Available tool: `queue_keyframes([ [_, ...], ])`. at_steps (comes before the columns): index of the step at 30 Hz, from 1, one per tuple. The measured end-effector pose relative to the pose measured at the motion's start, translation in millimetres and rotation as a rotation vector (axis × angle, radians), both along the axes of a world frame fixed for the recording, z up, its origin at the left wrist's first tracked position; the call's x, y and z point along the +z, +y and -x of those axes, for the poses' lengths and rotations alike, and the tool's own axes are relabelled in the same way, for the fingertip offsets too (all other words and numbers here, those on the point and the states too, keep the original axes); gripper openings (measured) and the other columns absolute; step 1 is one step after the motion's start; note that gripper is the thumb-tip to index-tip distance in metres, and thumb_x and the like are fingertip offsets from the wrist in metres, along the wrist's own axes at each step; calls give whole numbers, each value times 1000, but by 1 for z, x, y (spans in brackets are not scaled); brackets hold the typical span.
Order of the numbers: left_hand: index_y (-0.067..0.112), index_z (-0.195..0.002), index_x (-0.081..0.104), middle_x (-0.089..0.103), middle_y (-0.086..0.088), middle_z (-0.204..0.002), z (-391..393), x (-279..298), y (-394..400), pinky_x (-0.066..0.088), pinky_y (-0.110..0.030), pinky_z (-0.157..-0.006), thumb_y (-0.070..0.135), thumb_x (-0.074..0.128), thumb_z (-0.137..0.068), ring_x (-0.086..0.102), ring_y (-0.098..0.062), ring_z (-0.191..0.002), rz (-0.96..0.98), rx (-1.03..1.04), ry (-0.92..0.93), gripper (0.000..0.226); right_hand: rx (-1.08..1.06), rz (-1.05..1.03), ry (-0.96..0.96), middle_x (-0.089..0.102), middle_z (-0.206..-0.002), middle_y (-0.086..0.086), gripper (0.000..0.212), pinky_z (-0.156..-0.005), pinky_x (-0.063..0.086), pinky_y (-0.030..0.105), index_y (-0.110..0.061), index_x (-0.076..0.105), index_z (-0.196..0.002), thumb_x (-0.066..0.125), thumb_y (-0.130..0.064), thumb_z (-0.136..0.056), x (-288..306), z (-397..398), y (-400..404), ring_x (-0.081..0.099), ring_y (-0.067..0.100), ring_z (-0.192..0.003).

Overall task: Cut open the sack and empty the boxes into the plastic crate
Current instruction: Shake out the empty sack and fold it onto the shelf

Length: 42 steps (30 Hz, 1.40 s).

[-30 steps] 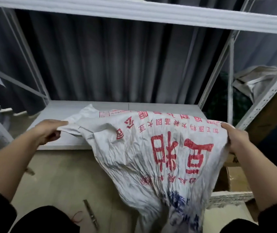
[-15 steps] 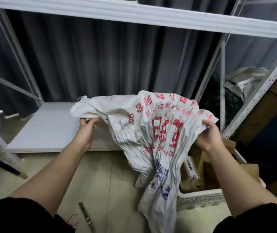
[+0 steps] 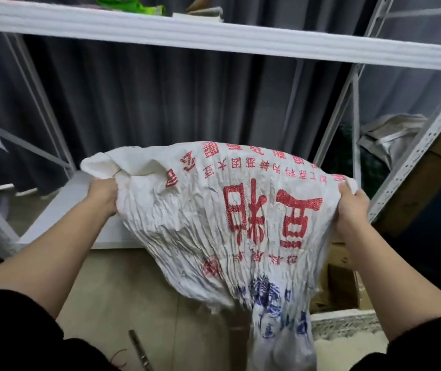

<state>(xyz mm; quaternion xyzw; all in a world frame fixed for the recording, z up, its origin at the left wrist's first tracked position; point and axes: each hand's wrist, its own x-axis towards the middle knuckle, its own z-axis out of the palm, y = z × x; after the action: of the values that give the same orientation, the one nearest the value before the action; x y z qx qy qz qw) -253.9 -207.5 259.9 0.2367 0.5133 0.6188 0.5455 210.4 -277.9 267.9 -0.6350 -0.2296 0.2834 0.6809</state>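
So vs 0.5 s back: the crumpled white woven sack w/ red and blue print (image 3: 230,223) is stretched wide again between both hands, where it was bunched up w/ the hands closer together. Left hand (image 3: 104,195) is now further left, gripping the sack's left edge, fingers curled into the fabric. Right hand (image 3: 351,207) is further right and grips the right edge, thumb on top, fingers tucked behind the cloth. Sack's top edge is up in the air in front of the low white shelf board (image 3: 61,207); the body hangs limp, printed side facing the cam, characters upside down. Its tail drops to the lower right, just beside the white perforated plastic crate (image 3: 347,324).

Brown cardboard boxes (image 3: 339,285) sit in the crate; fewer show now since the spread sack covers more of them. Cam pitch is higher than before: the white upper shelf beam (image 3: 214,41) sits lower in view and green stuff on top of it (image 3: 131,6) now shows. Thin metal tool on the floor (image 3: 140,350) is at the bottom edge, same spot near the left sleeve. Can't tell whether it's a blade or scissors.
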Motion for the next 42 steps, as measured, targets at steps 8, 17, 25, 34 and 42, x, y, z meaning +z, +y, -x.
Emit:
queue_keyframes([
  [8, 8, -119, 42, 58, -13, -124, 6, -3, -16, 56, -40, -82, 21, 73, -79, 62, -27, -108, 12, 290, 243, 53, -62, 96, 35, 60, -92, 2, 30, -81, 43, 33, -13, 57, -119, 52, -25, -93, -13, -16, 1, 58, 24, -92],
  [17, 10, -109, 54, 58, -8, -105, -60, -16, -29, 48, -35, -80, 22, 52, -83, 60, -28, -96, 23, 110, 248, 29, 69, 304, 368, 71, -104, 6, 19, -87, 51, 35, -11, 65, -97, 57, -24, -85, -25, -19, 13, 64, 25, -93],
  [25, 21, -129, 54, 57, -9, -130, -75, -49, -15, 49, -41, -94, 85, 69, -32, 59, -30, -109, 335, -204, 421, 117, 258, 189, 534, 68, -114, 16, 32, -95, 48, 48, -5, 61, -116, 52, -25, -93, -7, 10, 3, 63, 34, -104],
  [34, 9, -120, 54, 53, -14, -125, -15, 21, -42, 42, -58, -85, 37, 46, -96, 61, -39, -104, 645, -648, 941, 38, 25, 157, 261, 70, -106, 2, 54, -79, 54, 38, -15, 59, -113, 69, -49, -72, 1, -25, -2, 65, 24, -89],
  [42, 10, -69, 52, 51, 1, -37, 27, 34, -21, 45, -17, -35, 0, 38, -90, 48, -10, -31, 210, -76, 601, 27, -70, 283, -145, 59, -127, 13, 53, -97, 47, 46, -8, 53, -130, 58, -40, -88, 7, -27, -1, 57, 35, -113],
])
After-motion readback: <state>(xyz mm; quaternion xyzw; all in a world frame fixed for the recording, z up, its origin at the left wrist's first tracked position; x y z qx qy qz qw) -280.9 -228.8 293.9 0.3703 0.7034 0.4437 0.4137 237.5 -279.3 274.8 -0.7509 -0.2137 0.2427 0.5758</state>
